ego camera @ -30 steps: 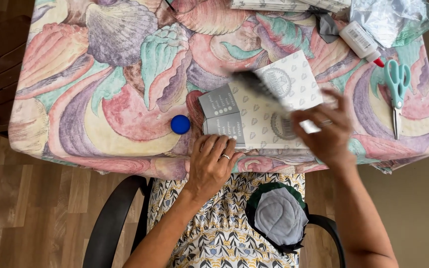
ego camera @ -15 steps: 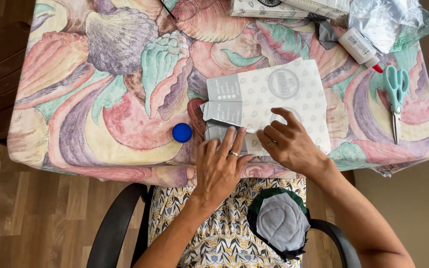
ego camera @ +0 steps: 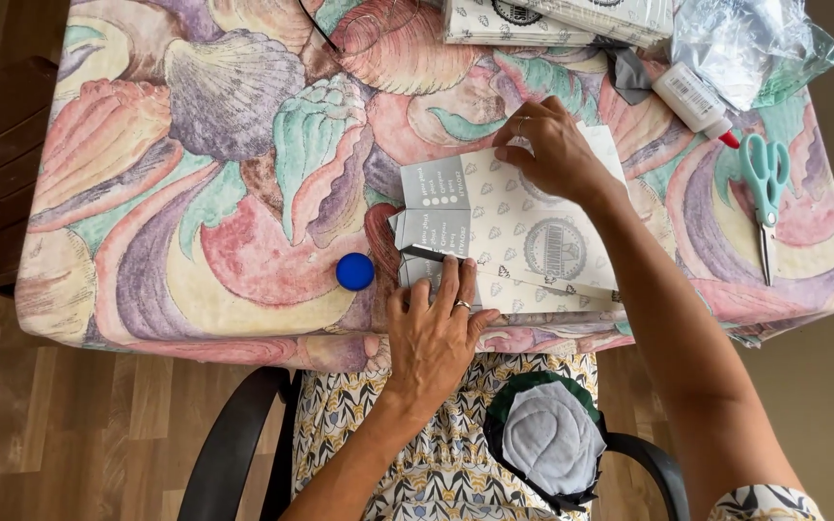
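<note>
The flat cardboard box [ego camera: 509,227] is lying on the bench [ego camera: 195,193], near the front edge, on a cloth with big shell pictures. The left hand [ego camera: 433,328] is pressing down flat on the near edge of the box, fingers spread, with a ring on one finger; its grip is not closed on anything. The right hand [ego camera: 554,150] is resting on the far edge of the box, with its fingertips bent down onto the card, pressing and not clenched around it. A small blue cap [ego camera: 355,271] is sitting just to the left of the box. Green scissors [ego camera: 764,188] are lying well to the right of the box. A white glue bottle [ego camera: 692,99] is lying beyond the box, to the right.
</note>
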